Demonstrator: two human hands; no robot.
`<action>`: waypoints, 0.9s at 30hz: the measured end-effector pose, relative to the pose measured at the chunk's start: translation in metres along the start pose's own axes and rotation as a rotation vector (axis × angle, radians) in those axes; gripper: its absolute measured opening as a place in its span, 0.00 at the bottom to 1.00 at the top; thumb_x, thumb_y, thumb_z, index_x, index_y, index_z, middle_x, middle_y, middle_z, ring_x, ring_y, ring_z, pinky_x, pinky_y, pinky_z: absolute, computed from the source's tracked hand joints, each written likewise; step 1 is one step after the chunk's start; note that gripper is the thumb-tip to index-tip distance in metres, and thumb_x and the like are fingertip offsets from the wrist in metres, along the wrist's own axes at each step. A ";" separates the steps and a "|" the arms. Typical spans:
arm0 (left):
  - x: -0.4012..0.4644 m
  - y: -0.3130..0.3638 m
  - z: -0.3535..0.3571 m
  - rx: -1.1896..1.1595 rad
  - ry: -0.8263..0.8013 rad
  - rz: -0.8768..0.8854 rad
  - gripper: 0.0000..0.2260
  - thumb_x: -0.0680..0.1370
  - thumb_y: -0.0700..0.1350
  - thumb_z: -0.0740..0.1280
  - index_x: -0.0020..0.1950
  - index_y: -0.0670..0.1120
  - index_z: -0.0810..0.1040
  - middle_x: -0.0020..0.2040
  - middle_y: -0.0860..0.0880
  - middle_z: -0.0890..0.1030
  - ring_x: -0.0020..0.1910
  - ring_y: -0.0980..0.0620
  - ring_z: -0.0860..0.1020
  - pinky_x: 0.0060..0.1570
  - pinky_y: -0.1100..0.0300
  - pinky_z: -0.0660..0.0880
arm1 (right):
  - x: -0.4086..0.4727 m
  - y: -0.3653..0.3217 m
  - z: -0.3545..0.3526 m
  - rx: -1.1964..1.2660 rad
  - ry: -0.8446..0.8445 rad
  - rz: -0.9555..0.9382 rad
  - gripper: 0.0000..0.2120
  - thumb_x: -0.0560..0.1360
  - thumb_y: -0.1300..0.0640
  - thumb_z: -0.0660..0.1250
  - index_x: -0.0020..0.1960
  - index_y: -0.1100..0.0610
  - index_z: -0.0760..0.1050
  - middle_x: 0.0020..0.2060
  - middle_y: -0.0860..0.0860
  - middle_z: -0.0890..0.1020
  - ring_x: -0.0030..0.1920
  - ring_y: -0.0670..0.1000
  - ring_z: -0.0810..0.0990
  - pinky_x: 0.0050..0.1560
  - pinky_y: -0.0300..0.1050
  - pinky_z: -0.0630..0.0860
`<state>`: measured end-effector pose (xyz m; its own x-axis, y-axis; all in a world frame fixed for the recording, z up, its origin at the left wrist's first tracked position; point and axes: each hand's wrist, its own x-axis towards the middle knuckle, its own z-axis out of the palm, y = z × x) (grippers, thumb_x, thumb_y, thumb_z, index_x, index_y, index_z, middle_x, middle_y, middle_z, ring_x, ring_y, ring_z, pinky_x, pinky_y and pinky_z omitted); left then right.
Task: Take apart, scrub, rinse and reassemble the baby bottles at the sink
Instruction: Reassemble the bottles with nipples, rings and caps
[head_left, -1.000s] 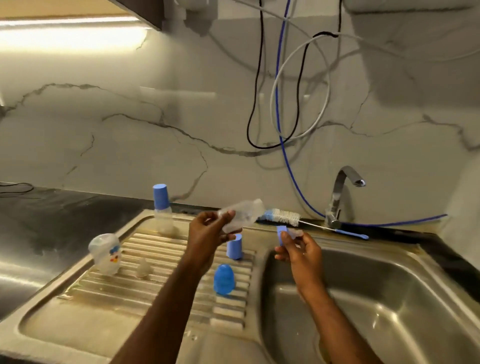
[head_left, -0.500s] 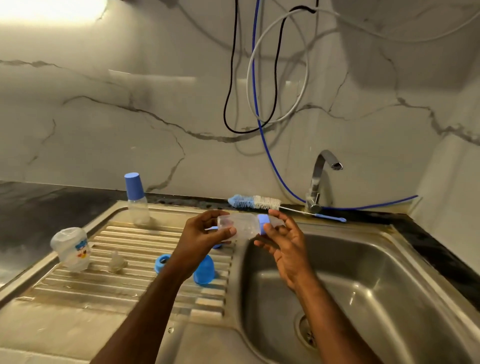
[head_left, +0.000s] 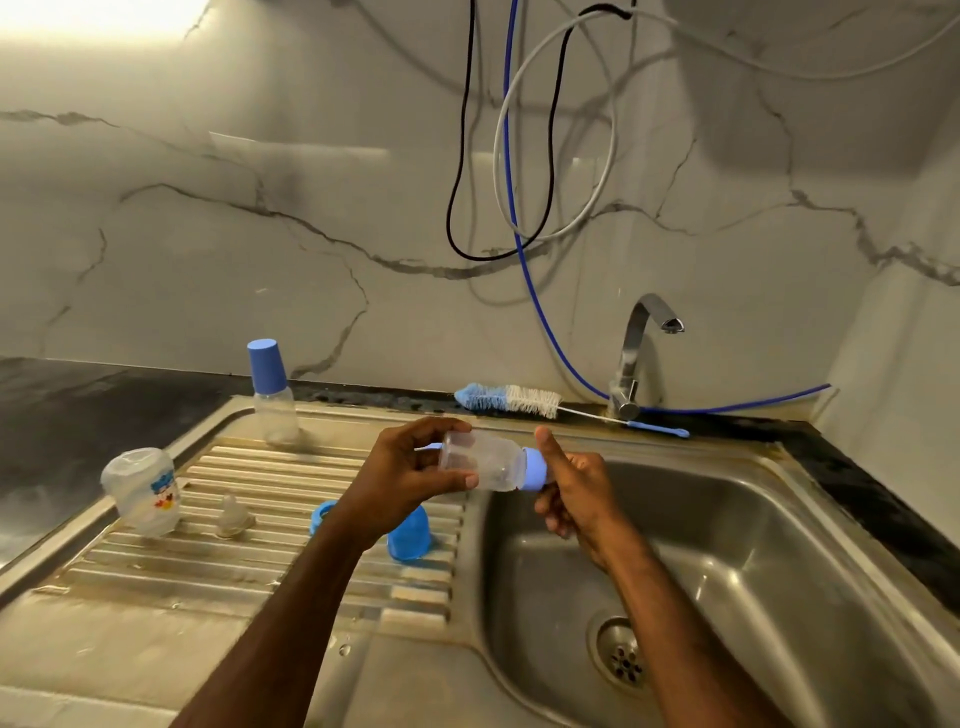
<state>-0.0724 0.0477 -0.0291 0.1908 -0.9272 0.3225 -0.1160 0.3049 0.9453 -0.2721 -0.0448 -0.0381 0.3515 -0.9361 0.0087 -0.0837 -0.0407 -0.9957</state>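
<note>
Held bottle: clear baby bottle (head_left: 485, 461) held in the air over the boundary between drainboard and sink basin (head_left: 727, 545), between both hands.
Axis: long axis near horizontal, base end to the left and slightly raised; neck end to the right, carrying a blue screw ring (head_left: 535, 469).
Left hand: left hand (head_left: 402, 475) grips the base end, fingers curled over the top edge, thumb pressed under the body.
Right hand: right hand (head_left: 576, 491) holds the blue screw ring; thumb upright against its near side, the other fingers curled behind and below it, mostly hidden.
Drainboard, near: blue cap (head_left: 409, 532) and a blue ring (head_left: 322, 517) on the ribs (head_left: 260, 551), just below the left wrist.
Drainboard, left: clear nipple (head_left: 234, 514); printed clear bottle (head_left: 143, 491), tilted.
Drainboard, back: upright bottle with blue cap (head_left: 270, 392).
Back ledge: bottle brush (head_left: 511, 400) lying flat, handle running toward the tap (head_left: 636, 353).
Wall: black, grey and blue cables (head_left: 511, 182) hang in loops.
</note>
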 end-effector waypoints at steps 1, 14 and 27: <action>0.000 -0.001 0.002 -0.015 -0.016 0.002 0.28 0.64 0.40 0.83 0.62 0.42 0.80 0.58 0.42 0.84 0.55 0.39 0.84 0.55 0.44 0.82 | 0.001 0.000 0.002 -0.018 0.044 0.031 0.30 0.76 0.32 0.62 0.41 0.61 0.78 0.25 0.57 0.76 0.21 0.50 0.70 0.22 0.37 0.64; 0.001 0.001 0.021 -0.083 0.124 0.072 0.19 0.71 0.43 0.75 0.61 0.42 0.79 0.54 0.45 0.85 0.55 0.43 0.84 0.48 0.55 0.83 | 0.001 -0.009 0.009 1.134 -0.434 -0.192 0.43 0.63 0.61 0.80 0.74 0.62 0.66 0.72 0.61 0.72 0.73 0.61 0.71 0.72 0.58 0.69; 0.001 -0.004 0.035 0.189 0.040 0.141 0.23 0.65 0.46 0.83 0.54 0.44 0.78 0.49 0.45 0.85 0.48 0.47 0.85 0.47 0.51 0.84 | 0.003 -0.015 0.026 0.921 -0.027 -0.067 0.46 0.56 0.35 0.82 0.66 0.56 0.74 0.56 0.56 0.83 0.55 0.56 0.83 0.64 0.61 0.75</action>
<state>-0.1058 0.0379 -0.0342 0.1980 -0.8675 0.4564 -0.3241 0.3814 0.8657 -0.2459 -0.0379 -0.0260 0.3513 -0.9330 0.0784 0.7085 0.2101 -0.6737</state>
